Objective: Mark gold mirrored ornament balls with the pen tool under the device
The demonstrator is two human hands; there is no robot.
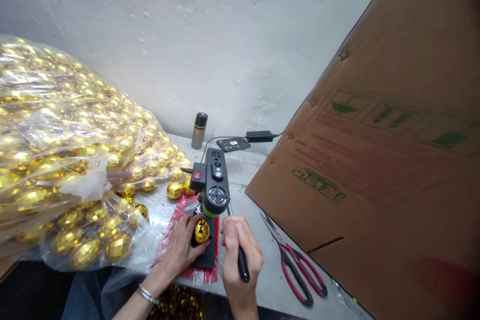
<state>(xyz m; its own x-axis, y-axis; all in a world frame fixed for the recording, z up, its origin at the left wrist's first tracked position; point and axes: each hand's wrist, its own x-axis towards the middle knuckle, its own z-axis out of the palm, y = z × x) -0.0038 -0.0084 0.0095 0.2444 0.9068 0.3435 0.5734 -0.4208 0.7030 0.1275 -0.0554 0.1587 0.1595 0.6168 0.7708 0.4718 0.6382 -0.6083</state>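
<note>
Head camera: one gold ball (201, 231) is sitting at the black machine (216, 182), over its base (205, 261), with the left hand's (180, 242) fingers and thumb gripping it. The right hand (242, 247) is clenching the lever (243, 266). Work on this ball seems under way; its completion isn't showing. Many more balls are lying inside the clear bag (90, 178), a few (174, 190) loose beside it.
</note>
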